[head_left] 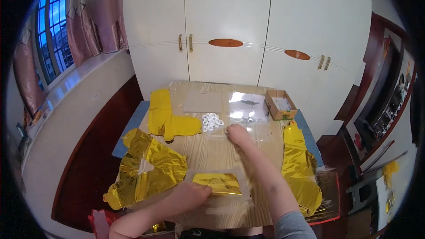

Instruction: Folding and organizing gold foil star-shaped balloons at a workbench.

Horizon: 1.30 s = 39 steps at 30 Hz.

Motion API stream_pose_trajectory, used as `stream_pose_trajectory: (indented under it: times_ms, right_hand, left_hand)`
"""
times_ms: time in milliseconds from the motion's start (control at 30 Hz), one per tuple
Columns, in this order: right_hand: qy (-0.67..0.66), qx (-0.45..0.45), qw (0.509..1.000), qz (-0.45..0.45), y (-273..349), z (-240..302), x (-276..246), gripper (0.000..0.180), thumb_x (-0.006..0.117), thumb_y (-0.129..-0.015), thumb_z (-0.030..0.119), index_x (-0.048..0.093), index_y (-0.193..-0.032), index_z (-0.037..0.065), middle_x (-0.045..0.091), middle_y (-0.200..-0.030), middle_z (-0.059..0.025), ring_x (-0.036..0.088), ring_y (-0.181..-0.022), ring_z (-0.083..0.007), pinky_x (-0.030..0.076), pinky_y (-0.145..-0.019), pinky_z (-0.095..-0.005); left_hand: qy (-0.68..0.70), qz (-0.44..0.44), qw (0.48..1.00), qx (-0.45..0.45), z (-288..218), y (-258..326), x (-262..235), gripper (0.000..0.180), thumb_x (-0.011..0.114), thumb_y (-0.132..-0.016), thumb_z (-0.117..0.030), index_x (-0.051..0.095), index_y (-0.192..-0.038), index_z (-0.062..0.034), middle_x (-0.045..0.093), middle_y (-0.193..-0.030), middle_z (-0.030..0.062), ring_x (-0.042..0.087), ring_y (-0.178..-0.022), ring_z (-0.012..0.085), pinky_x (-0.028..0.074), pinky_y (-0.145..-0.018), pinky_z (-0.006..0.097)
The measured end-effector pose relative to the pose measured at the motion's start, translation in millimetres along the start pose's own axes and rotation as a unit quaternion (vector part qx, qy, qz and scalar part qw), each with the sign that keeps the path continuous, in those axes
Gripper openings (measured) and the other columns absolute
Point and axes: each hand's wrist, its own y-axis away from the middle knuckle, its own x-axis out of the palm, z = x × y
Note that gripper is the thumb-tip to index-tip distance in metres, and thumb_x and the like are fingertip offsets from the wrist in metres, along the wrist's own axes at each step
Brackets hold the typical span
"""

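A folded gold foil balloon lies on a clear plastic bag at the table's near middle. My left hand is closed at the balloon's left edge, its fingertips on the foil. Farther off, my right hand reaches forward with its fingers pinched together; what they hold, if anything, is too small to make out. It is just right of a small heap of white rings and over the near edge of the clear plastic sleeves.
Flat gold foil balloons lie at the far left, near left and right edge. A grey-beige card and an open cardboard box stand toward the back. Tall white cabinets rise behind the wooden table.
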Motion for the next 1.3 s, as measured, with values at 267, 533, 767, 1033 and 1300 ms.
stream_pose_trajectory:
  times_ms: [267,533,767,1033,1300]
  right_hand:
    - [-0.213,0.012,0.964,-0.160,41.1,38.2,-112.6,0.017,0.064,-0.086,0.017,0.069,-0.096,0.004,0.070,-0.086,-0.0145,0.068,-0.076,-0.0285,0.054,-0.070,-0.0382]
    - [-0.548,-0.053,0.835,-0.018,137.8,112.5,-277.8,0.013,0.069,-0.087,0.007,0.068,-0.099,0.003,0.067,-0.082,0.0023,0.059,-0.072,-0.0034,0.048,-0.064,-0.0203]
    - [-0.484,-0.096,0.847,0.197,171.0,132.2,-267.3,0.015,0.068,-0.089,0.012,0.068,-0.102,0.005,0.061,-0.073,0.0052,0.051,-0.067,-0.0010,0.042,-0.059,-0.0192]
    - [-0.370,-0.087,0.916,0.131,179.9,136.4,-255.2,0.015,0.067,-0.089,0.015,0.068,-0.096,0.002,0.067,-0.076,-0.0061,0.061,-0.064,-0.0128,0.048,-0.059,-0.0281]
    - [-0.024,-0.190,0.980,0.048,190.5,160.4,-222.6,0.011,0.064,-0.080,0.009,0.067,-0.089,0.004,0.065,-0.086,-0.0101,0.067,-0.079,-0.0254,0.054,-0.065,-0.0356]
  left_hand:
    - [0.014,0.073,0.995,-0.062,5.8,-17.9,-21.0,0.011,0.055,-0.084,-0.017,0.061,-0.083,-0.0073,0.065,-0.072,0.0090,0.067,-0.069,0.0283,0.053,-0.057,0.041]
    - [0.056,0.084,0.991,-0.087,23.8,-39.2,-26.3,0.017,0.054,-0.085,-0.023,0.065,-0.086,-0.0106,0.066,-0.071,0.0134,0.066,-0.067,0.0351,0.052,-0.059,0.047]
    - [0.043,0.120,0.988,-0.087,8.8,-44.4,-35.9,0.018,0.054,-0.086,-0.024,0.066,-0.086,-0.0104,0.065,-0.070,0.0139,0.065,-0.066,0.0353,0.051,-0.058,0.048]
    - [0.067,0.080,0.991,-0.085,4.3,-36.6,-38.5,0.016,0.056,-0.084,-0.022,0.066,-0.081,-0.0102,0.065,-0.069,0.0144,0.065,-0.065,0.0345,0.051,-0.058,0.048]
    - [0.079,0.073,0.990,-0.090,2.4,-37.9,-35.8,0.017,0.056,-0.082,-0.022,0.068,-0.085,-0.0101,0.066,-0.071,0.0151,0.065,-0.067,0.0351,0.051,-0.061,0.048]
